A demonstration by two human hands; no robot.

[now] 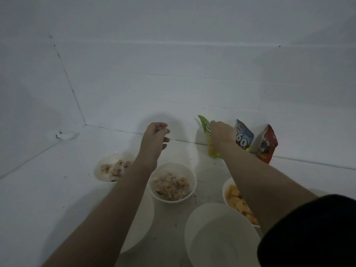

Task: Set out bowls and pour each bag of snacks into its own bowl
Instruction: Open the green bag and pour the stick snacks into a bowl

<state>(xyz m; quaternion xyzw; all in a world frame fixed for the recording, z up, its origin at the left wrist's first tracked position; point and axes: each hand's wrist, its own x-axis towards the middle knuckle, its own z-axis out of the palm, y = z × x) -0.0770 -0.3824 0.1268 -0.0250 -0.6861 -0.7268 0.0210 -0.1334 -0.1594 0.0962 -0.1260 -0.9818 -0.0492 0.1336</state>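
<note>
My right hand (221, 132) grips the top of a green snack bag (209, 140) standing against the back wall. Beside it lean a blue bag (244, 134) and a red bag (266, 144). My left hand (156, 132) hovers over the table with loosely curled fingers, holding nothing. Several white bowls sit on the white table: a far left bowl (102, 170) and a middle bowl (189, 179) hold pale brown snacks, a right bowl (226, 186) holds orange chips, a near bowl (212, 234) is empty, and another bowl (142, 224) lies mostly hidden under my left forearm.
White walls close the table at the back and left, meeting in a corner (84, 124). A small white object (66, 135) lies near that corner. Crumbs dot the surface between the bowls. A dark sleeve (312, 232) fills the lower right.
</note>
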